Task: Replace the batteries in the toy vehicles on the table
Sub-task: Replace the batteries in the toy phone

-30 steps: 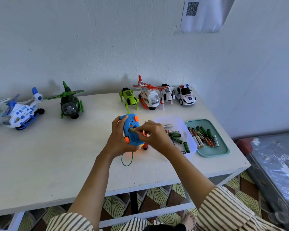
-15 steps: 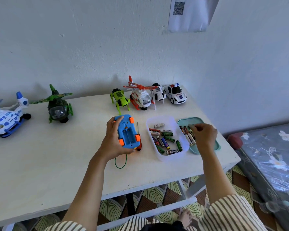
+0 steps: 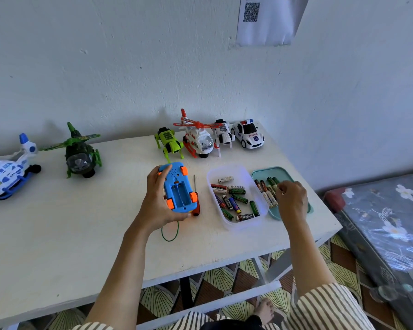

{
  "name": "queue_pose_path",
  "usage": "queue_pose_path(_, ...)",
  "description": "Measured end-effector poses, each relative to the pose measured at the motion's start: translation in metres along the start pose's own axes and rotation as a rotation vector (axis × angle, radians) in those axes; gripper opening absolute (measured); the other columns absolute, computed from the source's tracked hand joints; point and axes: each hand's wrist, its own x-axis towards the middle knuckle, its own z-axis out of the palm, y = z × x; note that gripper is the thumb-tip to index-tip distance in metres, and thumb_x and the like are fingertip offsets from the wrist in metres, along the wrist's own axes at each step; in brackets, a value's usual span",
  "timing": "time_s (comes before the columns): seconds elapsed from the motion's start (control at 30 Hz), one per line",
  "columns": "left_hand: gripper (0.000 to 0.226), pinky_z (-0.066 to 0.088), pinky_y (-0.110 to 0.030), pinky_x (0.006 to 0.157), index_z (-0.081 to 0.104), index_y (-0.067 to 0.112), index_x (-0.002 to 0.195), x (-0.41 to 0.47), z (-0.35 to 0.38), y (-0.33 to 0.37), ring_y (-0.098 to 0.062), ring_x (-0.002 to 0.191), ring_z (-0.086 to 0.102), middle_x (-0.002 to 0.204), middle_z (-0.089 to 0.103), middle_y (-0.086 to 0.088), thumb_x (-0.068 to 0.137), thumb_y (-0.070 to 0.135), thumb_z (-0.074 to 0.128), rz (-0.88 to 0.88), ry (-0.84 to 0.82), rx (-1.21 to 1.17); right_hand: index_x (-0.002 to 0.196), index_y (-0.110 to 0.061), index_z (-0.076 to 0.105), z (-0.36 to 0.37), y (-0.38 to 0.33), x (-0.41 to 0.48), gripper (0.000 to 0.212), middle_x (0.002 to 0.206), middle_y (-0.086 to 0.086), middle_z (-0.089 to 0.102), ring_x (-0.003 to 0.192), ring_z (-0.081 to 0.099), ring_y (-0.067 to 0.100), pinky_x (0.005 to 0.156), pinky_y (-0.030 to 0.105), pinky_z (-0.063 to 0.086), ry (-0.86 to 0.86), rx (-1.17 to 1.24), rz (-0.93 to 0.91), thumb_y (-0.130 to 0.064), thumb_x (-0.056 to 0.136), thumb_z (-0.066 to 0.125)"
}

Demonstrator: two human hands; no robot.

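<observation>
Gripping the blue toy car [image 3: 178, 191] belly-up in the left hand [image 3: 156, 203] at centre frame, fingers wrapping its far side, exposing an empty battery bay. Reaching with the right hand [image 3: 292, 198] into the teal tray [image 3: 284, 171] at centre right, fingertips curling down onto the batteries [image 3: 267, 189] there; not showing clearly whether already pinching one. Risking a mix-up of spent and fresh cells, given the clear tub [image 3: 234, 167] of loose ones sitting just beside the tray with no marking on either lot. Risking seating a cell the wrong way round in the bay. Possibly dragging neighbouring batteries over the rim while lifting one from such a tight row. Possibly shoving the tray toward the table's right edge with the wrist. Possibly knocking the screwdriver [image 3: 194, 186] lying just right of the car into a roll.
</observation>
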Motion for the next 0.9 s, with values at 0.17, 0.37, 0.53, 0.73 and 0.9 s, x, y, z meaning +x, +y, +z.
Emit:
queue_pose_path(0.17, 0.126, 0.043, -0.005, 0.088, 0.021, 0.021, 0.149, 0.000, -0.009, 0.000, 0.009, 0.128, 0.026, 0.143, 0.013, 0.012, 0.048, 0.014, 0.095, -0.010, 0.015, 0.015, 0.078, -0.005, 0.069, -0.014, -0.043, -0.004, 0.007, 0.074, 0.008, 0.065, 0.066, 0.053, 0.017, 0.059, 0.023, 0.036, -0.237, 0.105, -0.306, -0.005, 0.081, 0.063)
queue_pose_path(0.37, 0.125, 0.043, -0.001, 0.083, 0.020, 0.022, 0.149, -0.009, -0.012, -0.005, 0.021, 0.123, 0.023, 0.146, 0.011, 0.012, 0.050, 0.015, 0.095, -0.037, 0.008, 0.011, 0.082, -0.006, 0.072, 0.006, -0.066, -0.015, 0.017, 0.083, 0.010, 0.069, 0.073, 0.057, 0.016, 0.062, 0.024, 0.049, -0.767, -0.283, -0.399, 0.005, 0.070, 0.070)
queue_pose_path(0.53, 0.124, 0.043, -0.002, 0.083, 0.021, 0.025, 0.148, -0.016, -0.014, -0.007, 0.020, 0.123, 0.024, 0.145, 0.012, 0.012, 0.050, 0.016, 0.095, -0.051, 0.016, -0.004, 0.057, -0.023, 0.048, 0.019, -0.061, -0.018, 0.036, 0.069, -0.002, 0.048, 0.078, 0.053, 0.020, 0.045, 0.018, 0.033, -0.803, -0.348, -0.381, 0.005, 0.067, 0.068)
queue_pose_path(0.73, 0.123, 0.042, 0.000, 0.083, 0.020, 0.023, 0.149, -0.018, -0.012, -0.009, 0.022, 0.123, 0.022, 0.144, 0.011, 0.013, 0.050, 0.016, 0.095, -0.050, 0.027, -0.017, 0.067, -0.023, 0.042, 0.018, -0.058, -0.020, 0.031, 0.084, 0.005, 0.049, 0.075, 0.047, 0.020, 0.049, 0.021, 0.032, -0.849, -0.326, -0.390, 0.005, 0.078, 0.051)
queue_pose_path(0.9, 0.123, 0.042, -0.001, 0.083, 0.021, 0.022, 0.149, -0.018, -0.011, -0.007, 0.024, 0.121, 0.022, 0.142, 0.011, 0.015, 0.051, 0.015, 0.094, -0.048, 0.022, -0.027, 0.077, -0.018, 0.042, 0.019, -0.060, -0.023, 0.023, 0.094, 0.008, 0.049, 0.077, 0.044, 0.022, 0.056, 0.023, 0.035, -0.891, -0.319, -0.403, 0.004, 0.083, 0.045)
